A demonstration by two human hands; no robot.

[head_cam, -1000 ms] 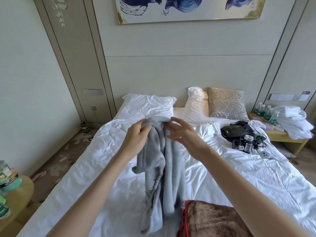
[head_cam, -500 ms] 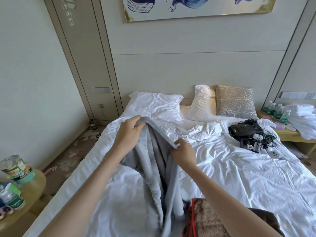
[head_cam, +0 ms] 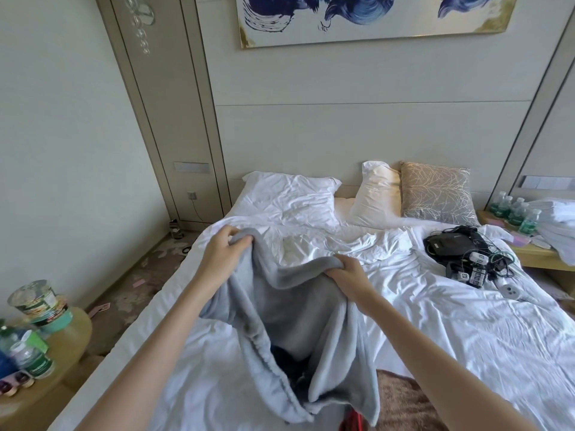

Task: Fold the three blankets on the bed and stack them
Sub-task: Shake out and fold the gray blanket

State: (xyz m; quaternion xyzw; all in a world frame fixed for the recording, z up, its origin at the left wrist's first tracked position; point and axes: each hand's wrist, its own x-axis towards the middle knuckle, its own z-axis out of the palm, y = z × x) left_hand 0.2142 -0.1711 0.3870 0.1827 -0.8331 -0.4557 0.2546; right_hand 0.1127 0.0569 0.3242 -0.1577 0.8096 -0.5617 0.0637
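The grey blanket (head_cam: pixel 289 309) was pinched along its top edge by left hand (head_cam: pixel 222 255) and right hand (head_cam: pixel 347 275), held apart, likely to spread it for folding.

A: What is the dark patch (head_cam: pixel 287 363) inside the grey blanket (head_cam: pixel 298 312)?
B: Can't tell, the folds cover it. The brown blanket (head_cam: pixel 404 399) and a red thing (head_cam: pixel 351 419) run off the bottom edge; the bottles (head_cam: pixel 31 359) at far left are blurred

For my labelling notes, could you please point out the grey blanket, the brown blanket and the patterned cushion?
grey blanket (head_cam: pixel 298 306), head view, its hanging middle.
brown blanket (head_cam: pixel 401 402), head view, its top surface.
patterned cushion (head_cam: pixel 435 191), head view, its front face.
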